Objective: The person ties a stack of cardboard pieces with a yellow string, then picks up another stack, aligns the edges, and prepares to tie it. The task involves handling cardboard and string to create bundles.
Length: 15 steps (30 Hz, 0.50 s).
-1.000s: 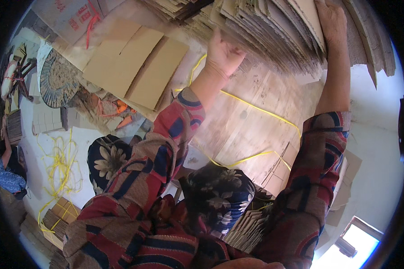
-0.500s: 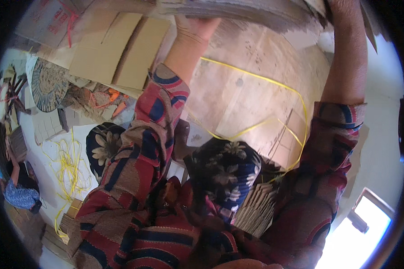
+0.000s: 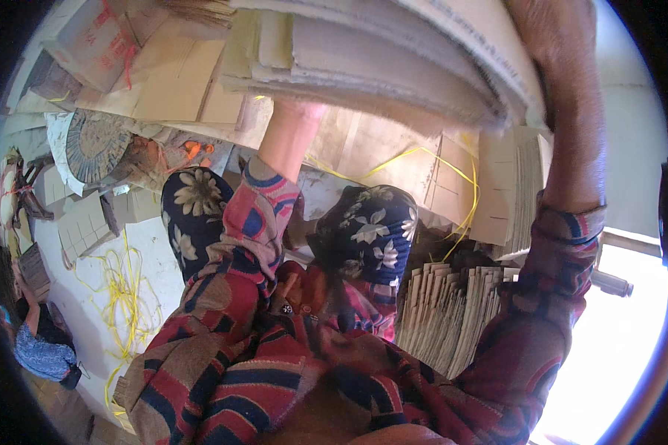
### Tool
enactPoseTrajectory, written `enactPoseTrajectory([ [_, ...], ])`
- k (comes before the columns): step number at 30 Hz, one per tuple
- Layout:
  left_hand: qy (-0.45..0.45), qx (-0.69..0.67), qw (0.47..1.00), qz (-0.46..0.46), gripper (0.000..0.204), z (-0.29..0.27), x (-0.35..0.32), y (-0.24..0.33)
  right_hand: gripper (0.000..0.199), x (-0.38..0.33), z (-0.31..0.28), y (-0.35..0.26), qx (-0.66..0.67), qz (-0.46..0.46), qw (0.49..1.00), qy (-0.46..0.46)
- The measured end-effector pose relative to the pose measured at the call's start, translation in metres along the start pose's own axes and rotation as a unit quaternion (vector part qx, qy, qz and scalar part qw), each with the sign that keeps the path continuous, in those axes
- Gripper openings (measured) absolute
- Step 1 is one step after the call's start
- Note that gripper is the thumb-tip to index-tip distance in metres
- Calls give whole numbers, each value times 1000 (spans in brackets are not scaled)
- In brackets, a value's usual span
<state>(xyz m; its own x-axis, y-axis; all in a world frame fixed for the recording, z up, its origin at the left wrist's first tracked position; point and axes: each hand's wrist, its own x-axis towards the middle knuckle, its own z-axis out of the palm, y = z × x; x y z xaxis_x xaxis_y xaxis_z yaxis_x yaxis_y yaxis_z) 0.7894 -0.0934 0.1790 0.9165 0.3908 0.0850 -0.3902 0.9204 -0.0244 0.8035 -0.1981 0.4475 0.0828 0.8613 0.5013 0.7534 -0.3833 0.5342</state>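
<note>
A thick stack of cardboard sheets [image 3: 393,59] is held up at the top of the head view, its layered edges facing me. My right hand [image 3: 560,37] grips the stack's right end, with its fingertips partly out of sight. Under the left part of the stack is my left hand [image 3: 298,111]; the sheets cover its fingers. Below the stack, a yellow strap [image 3: 423,150] lies in a loop across a wooden board [image 3: 349,141].
More cardboard stacks [image 3: 508,185] stand at the right, with upright sheets [image 3: 453,311] beside my knee. Flat cardboard [image 3: 178,81] and a printed box [image 3: 89,48] lie far left. Tangled yellow strapping [image 3: 122,297] covers some floor near a round dirty mat [image 3: 96,148]. Another person [image 3: 44,341] sits at the left edge.
The cardboard stack has come lower and closer in view, showing more of its layered edges. Both hands have stayed on it. The view has shifted, revealing more cardboard at the right.
</note>
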Motion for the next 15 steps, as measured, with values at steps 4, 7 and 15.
enactPoseTrajectory([
  [4, -17, 51, 998, 29, 49, 5, -36, 52, 51, 9, -22, -54, 112, 294, 944, -102],
  [7, -33, 89, 995, -8, 47, 4, -54, 59, 59, -17, -41, -33, 155, 408, 866, -243],
  [15, -27, 391, 915, -97, 60, 21, -70, 83, 49, -192, 79, -25, 492, 664, 563, -5],
])
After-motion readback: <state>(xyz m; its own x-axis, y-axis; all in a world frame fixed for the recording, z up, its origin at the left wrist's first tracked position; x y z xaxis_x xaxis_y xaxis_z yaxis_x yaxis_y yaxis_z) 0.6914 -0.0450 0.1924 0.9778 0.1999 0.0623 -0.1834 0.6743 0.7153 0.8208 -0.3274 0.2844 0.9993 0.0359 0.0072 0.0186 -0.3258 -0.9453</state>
